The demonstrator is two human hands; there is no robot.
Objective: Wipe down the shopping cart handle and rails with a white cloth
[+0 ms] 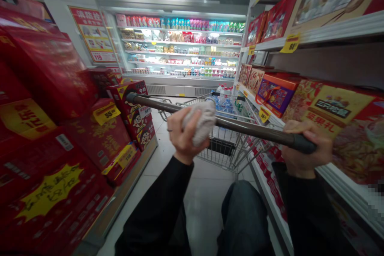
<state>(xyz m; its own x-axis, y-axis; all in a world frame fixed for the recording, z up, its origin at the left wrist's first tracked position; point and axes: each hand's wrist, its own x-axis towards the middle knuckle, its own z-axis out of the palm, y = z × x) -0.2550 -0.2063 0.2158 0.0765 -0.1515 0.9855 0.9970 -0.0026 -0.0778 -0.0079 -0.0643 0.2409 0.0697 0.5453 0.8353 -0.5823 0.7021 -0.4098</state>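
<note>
A wire shopping cart [222, 156] stands in front of me, its brown handle bar [252, 129] slanting across the view. My left hand [187, 132] grips a crumpled whitish cloth [200, 122] at the middle of the bar. The cloth lies against the bar, with my fingers bent around it; a ring shows on one finger. Near the bar's right end, my right hand [309, 148] is closed around the handle. Its palm side is partly hidden by the bar.
Red gift boxes [99, 132] with yellow price tags are stacked close on the left. Shelves [336, 34] of boxed snacks run along the right, near my right hand. A lit refrigerated display [183, 48] stands ahead. Packs of bottles [225, 104] are beyond the handle. Pale floor tiles [198, 196] lie below.
</note>
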